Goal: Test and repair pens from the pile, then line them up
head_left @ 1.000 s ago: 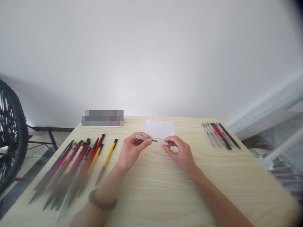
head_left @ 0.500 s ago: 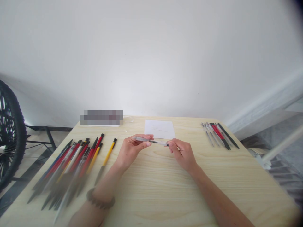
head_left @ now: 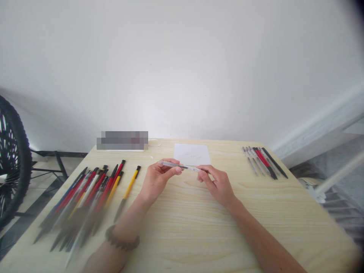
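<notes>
A slim pen with a clear grey barrel (head_left: 170, 164) lies nearly level above the middle of the table. Near its left part, the thumb and fingers of my left hand (head_left: 156, 179) are closed on it. My right hand (head_left: 216, 184) pinches the clear section (head_left: 192, 168) at the other end, and its fingertips hide the very end. A thin dark stretch shows between the two parts. Just behind the pen, a white sheet of paper (head_left: 192, 152) with faint marks lies flat.
Many mixed pens (head_left: 93, 189) are heaped at the left, with a yellow pen (head_left: 132, 184) beside them. Several clear, red and black pens (head_left: 263, 163) lie in a row at right. A blurred-out object (head_left: 122, 141) sits at the back. A bicycle wheel (head_left: 14, 167) stands left of the table.
My right hand has shifted slightly left and up, bringing the clear section closer to my left hand. The dark stretch between them looks shorter.
</notes>
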{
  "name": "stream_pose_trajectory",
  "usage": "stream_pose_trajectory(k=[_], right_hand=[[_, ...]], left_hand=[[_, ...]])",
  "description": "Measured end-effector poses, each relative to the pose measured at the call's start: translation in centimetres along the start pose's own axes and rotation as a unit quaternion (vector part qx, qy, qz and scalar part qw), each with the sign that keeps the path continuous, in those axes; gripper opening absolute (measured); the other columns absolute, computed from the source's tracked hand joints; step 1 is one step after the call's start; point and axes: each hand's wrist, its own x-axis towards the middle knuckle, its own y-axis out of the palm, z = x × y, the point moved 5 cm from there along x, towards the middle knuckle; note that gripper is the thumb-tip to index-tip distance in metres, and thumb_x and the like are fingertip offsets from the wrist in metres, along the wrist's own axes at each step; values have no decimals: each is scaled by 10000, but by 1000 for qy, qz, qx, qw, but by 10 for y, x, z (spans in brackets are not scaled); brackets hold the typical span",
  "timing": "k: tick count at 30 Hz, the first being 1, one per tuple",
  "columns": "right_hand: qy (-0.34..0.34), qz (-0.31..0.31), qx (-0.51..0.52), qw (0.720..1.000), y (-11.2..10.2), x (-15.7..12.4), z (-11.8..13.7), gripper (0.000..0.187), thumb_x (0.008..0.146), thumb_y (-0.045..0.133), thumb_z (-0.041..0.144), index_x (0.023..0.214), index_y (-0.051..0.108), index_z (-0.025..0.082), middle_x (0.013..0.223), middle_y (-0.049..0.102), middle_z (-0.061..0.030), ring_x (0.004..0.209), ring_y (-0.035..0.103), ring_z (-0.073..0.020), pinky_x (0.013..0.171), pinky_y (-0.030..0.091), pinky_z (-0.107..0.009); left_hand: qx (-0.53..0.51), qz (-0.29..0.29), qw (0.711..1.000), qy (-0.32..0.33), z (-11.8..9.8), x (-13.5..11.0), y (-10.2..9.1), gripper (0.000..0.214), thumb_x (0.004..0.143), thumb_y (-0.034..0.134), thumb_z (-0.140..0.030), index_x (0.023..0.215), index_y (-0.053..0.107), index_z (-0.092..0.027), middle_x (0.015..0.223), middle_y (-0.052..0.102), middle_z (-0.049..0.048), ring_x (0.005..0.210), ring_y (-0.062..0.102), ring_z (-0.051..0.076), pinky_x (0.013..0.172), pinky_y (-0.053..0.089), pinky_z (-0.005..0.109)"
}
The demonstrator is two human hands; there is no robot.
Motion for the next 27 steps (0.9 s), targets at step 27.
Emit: stream_pose_trajectory(k=[27], right_hand=[[-10, -4, -15, 1000, -4, 1, 0, 222, 874, 456, 321, 987, 604, 201, 835, 678, -52, 723, 635, -152, 591, 503, -235]], left_hand=[[-15, 5, 999, 31, -3, -1, 3, 181, 665, 727, -218, 825, 678, -149, 919, 694, 60, 788, 624, 167, 728, 530, 307]])
